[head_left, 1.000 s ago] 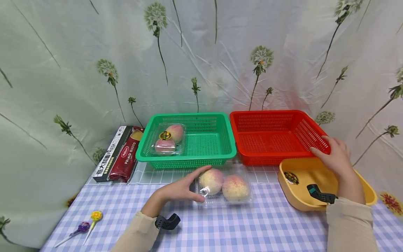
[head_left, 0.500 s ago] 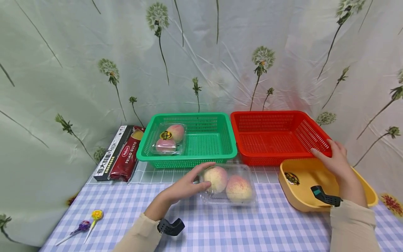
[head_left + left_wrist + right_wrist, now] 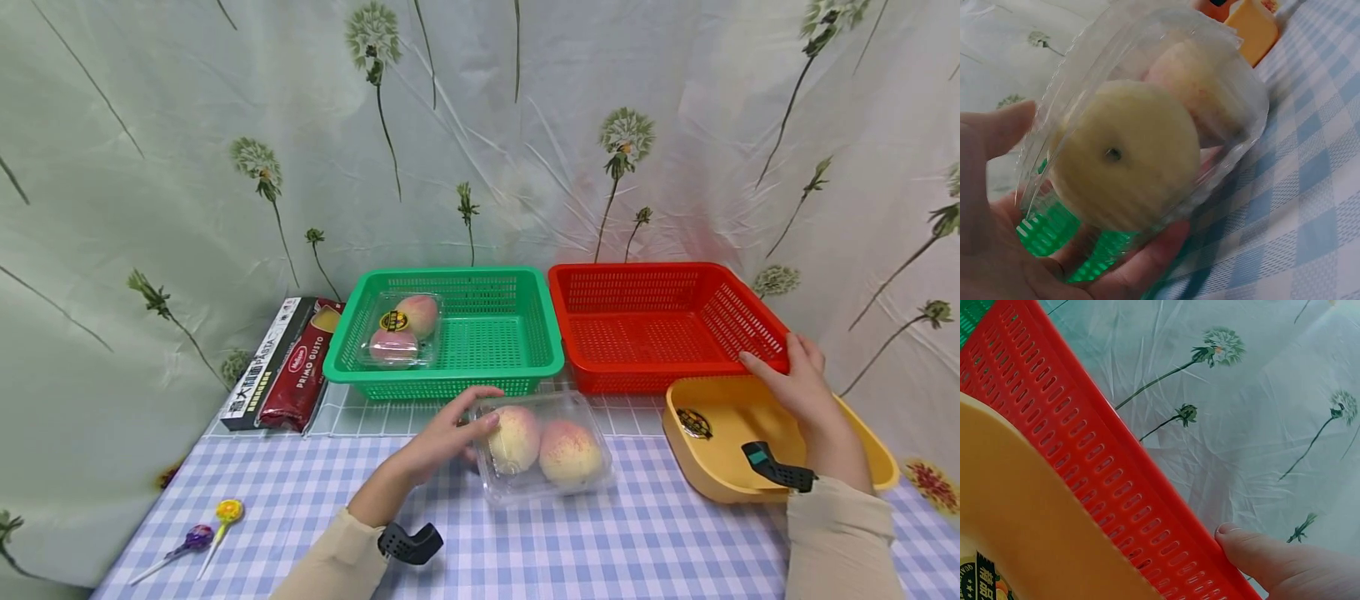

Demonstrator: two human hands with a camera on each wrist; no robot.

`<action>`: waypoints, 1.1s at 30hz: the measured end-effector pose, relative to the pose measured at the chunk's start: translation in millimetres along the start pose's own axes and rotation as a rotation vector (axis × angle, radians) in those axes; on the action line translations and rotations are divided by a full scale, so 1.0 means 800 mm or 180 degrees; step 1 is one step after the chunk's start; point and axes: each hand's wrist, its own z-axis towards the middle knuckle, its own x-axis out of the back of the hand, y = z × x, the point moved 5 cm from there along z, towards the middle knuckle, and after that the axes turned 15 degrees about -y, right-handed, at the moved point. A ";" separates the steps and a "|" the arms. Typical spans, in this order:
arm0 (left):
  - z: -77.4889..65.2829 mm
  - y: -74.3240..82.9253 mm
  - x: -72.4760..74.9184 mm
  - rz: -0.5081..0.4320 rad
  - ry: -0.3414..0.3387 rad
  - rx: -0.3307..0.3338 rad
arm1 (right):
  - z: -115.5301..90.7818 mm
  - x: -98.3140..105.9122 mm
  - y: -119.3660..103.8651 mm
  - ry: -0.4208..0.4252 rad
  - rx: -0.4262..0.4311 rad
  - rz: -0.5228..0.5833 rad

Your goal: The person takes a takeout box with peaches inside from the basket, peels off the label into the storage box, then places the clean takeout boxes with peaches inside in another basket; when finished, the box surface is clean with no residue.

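Note:
My left hand (image 3: pixel 450 433) grips the left end of a clear plastic clamshell box (image 3: pixel 592 483), its thumb on one side and fingers curled beneath. Two pink-and-yellow peaches (image 3: pixel 570 452) sit inside the box, which is tilted close over the checked cloth. In the left wrist view, one peach (image 3: pixel 1125 156) shows large through the plastic. Over at the right, my right hand (image 3: pixel 806 387) holds the near right corner of a red slotted basket (image 3: pixel 630 367). Its thumb (image 3: pixel 1250 550) lies on the rim in the right wrist view; the other fingers are hidden there.
A green basket (image 3: pixel 442 377) with another box of peaches (image 3: pixel 395 346) stands left of the red one. A yellow tub (image 3: pixel 720 467) with a black sticker (image 3: pixel 694 423) sits under my right forearm. Pasta packs (image 3: pixel 288 367) lie back left, two lollipops (image 3: pixel 198 537) front left.
The box of peaches has come up slightly, shifted right and turned, as the left thumb moved up onto it. The right hand has stayed at the red basket's corner.

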 end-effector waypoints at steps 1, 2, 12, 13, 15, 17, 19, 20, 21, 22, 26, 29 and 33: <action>0.001 -0.002 0.000 -0.0059 -0.0012 0.0017 | 0.000 0.000 0.000 0.0001 0.0002 0.0006; 0.001 -0.004 -0.001 -0.0124 -0.0023 0.0041 | 0.000 0.000 0.000 -0.0002 0.0005 0.0013; 0.004 -0.016 -0.013 -0.0667 -0.0301 0.0278 | 0.000 -0.001 -0.002 0.0022 0.0043 0.0048; 0.004 -0.017 -0.014 -0.0716 -0.0322 0.0284 | 0.000 -0.001 -0.002 0.0026 0.0049 0.0056; 0.005 -0.017 -0.016 -0.0791 -0.0340 0.0278 | 0.000 -0.001 -0.002 0.0031 0.0056 0.0066; 0.005 -0.015 -0.018 -0.0829 -0.0312 0.0264 | -0.001 -0.001 -0.002 0.0035 0.0056 0.0068; 0.006 -0.013 -0.020 -0.0814 -0.0276 0.0235 | -0.001 -0.001 -0.002 0.0031 0.0054 0.0065; 0.006 -0.011 -0.021 -0.0805 -0.0269 0.0217 | -0.001 -0.001 -0.002 0.0028 0.0053 0.0061; 0.007 -0.009 -0.023 -0.0800 -0.0265 0.0205 | -0.001 -0.001 -0.001 0.0027 0.0054 0.0057; 0.007 -0.006 -0.025 -0.0786 -0.0263 0.0184 | -0.001 0.000 -0.001 0.0023 0.0052 0.0055; 0.007 0.007 -0.033 -0.0778 -0.0302 0.0088 | 0.000 0.000 0.000 0.0022 0.0052 0.0042; 0.004 0.023 -0.038 -0.0791 -0.0305 0.0001 | 0.000 -0.001 0.000 0.0016 0.0040 0.0054; 0.005 0.050 -0.044 -0.0921 -0.0200 -0.0129 | 0.000 -0.002 0.003 0.0016 0.0017 0.0080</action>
